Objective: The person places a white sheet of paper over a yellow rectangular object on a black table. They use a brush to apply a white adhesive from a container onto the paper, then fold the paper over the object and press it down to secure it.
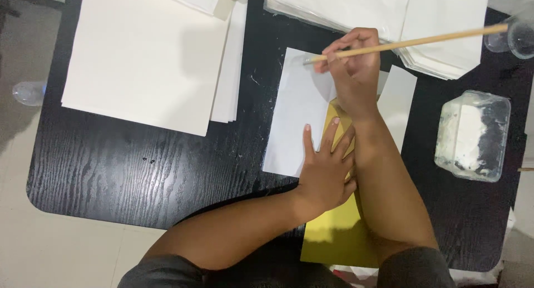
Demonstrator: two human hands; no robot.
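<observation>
A white paper sheet [297, 115] lies on the black wooden table [139, 160], with a yellow board [339, 238] laid over its middle. My left hand [325, 168] presses flat with spread fingers on the yellow board and the paper. My right hand [353, 65] is crossed over the left forearm and grips a long thin wooden stick [423, 41]. The stick's left tip touches the paper's upper part near its top edge.
A large stack of white sheets [144, 60] lies at the left. More folded white papers [439, 26] are piled along the far edge. A clear plastic tub with white paste [473, 135] stands at the right, a clear cup [520, 35] behind it.
</observation>
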